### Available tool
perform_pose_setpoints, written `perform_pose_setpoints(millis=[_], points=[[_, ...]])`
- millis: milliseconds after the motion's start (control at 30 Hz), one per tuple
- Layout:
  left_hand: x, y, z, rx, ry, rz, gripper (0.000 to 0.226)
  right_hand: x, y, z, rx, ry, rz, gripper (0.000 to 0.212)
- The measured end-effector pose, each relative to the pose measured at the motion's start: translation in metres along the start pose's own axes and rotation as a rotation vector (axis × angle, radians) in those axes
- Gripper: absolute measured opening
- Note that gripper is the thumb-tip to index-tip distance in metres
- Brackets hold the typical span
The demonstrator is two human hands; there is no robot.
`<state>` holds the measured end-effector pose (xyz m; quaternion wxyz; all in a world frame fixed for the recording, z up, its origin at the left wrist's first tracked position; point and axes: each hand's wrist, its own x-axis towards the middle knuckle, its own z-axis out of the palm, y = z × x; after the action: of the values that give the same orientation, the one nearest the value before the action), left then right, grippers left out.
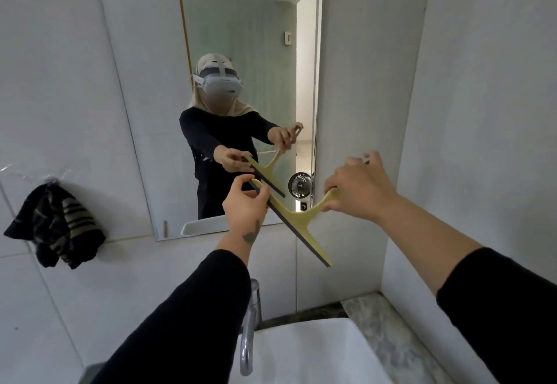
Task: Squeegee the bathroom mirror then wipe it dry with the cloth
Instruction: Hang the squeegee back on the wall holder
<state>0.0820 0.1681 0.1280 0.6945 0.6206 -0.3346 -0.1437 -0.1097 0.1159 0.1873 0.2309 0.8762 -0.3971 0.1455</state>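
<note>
A tall frameless mirror (150,88) hangs on the white wall above the sink. I hold a yellow squeegee (301,226) with a dark rubber blade in front of the mirror's lower right corner, tilted diagonally. My right hand (358,187) grips its handle. My left hand (245,205) pinches the upper left end of the blade bar. The blade is near the glass; whether it touches I cannot tell. A dark striped cloth (57,226) hangs on the wall to the left of the mirror.
A white sink (331,350) with a chrome tap (250,326) sits below my arms. A marble ledge (388,335) runs along the right wall, which stands close by. The mirror reflects a person in a headset and a small fan (300,186).
</note>
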Motion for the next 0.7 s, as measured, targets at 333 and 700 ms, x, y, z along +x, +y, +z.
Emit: perform_pose_setpoints(millis=[333, 700], points=[[-0.006, -0.045, 0.054, 0.032, 0.043, -0.15, 0.031, 0.01, 0.039, 0.046, 1.318, 0.269, 0.858, 0.055], [-0.01, -0.12, 0.111, 0.192, -0.244, -0.092, 0.053, 0.067, 0.069, 0.121, 1.139, 0.484, 0.926, 0.04]])
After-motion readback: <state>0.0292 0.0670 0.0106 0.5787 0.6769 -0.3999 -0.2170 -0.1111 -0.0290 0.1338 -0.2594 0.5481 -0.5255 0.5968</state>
